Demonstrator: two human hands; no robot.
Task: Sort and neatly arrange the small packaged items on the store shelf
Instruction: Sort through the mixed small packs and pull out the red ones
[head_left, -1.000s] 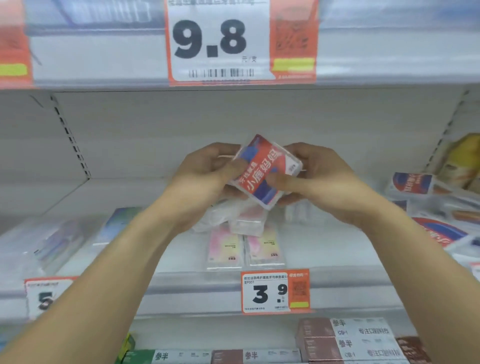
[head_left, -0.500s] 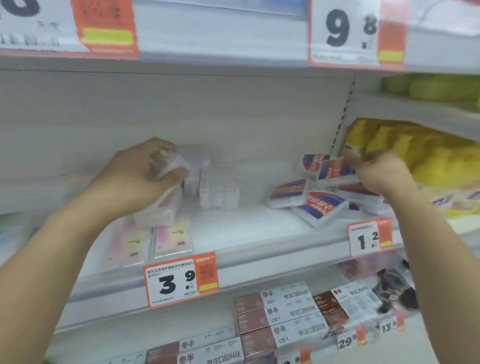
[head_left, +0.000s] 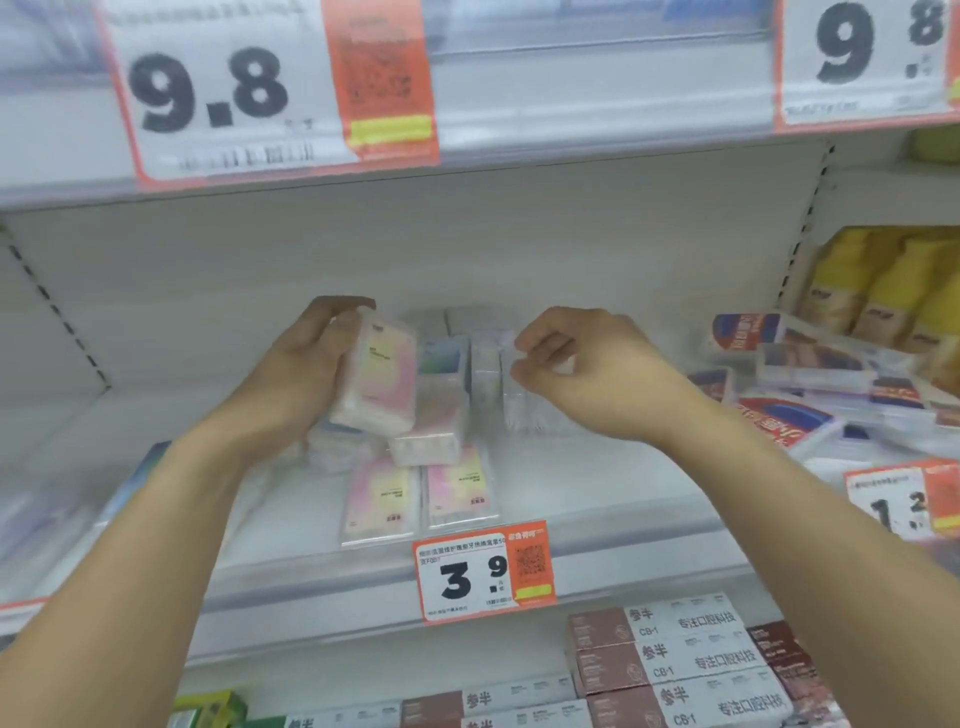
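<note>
My left hand (head_left: 296, 374) grips a pink-and-yellow packet (head_left: 379, 371) and holds it upright above the white shelf (head_left: 597, 493). Two matching pink packets (head_left: 421, 493) lie flat side by side at the shelf's front. A clear wrapped packet (head_left: 431, 415) leans behind them. My right hand (head_left: 587, 364) hovers with curled fingers at a row of upright clear packets (head_left: 498, 374) at the back; whether it pinches one is unclear. Red-and-blue packets (head_left: 795, 410) lie in a loose heap to the right.
Yellow packs (head_left: 893, 286) stand at the far right. Price tags reading 3.9 (head_left: 483, 571) and 9.8 (head_left: 270, 88) hang on the shelf edges. Brown-and-white boxes (head_left: 685, 660) fill the lower shelf. Blurred bluish packets (head_left: 57, 514) sit at the left.
My right hand left the red-and-blue packet on the heap at the right and came back to the clear packets. My left hand lifted a pink packet upright. The view swung back left.
</note>
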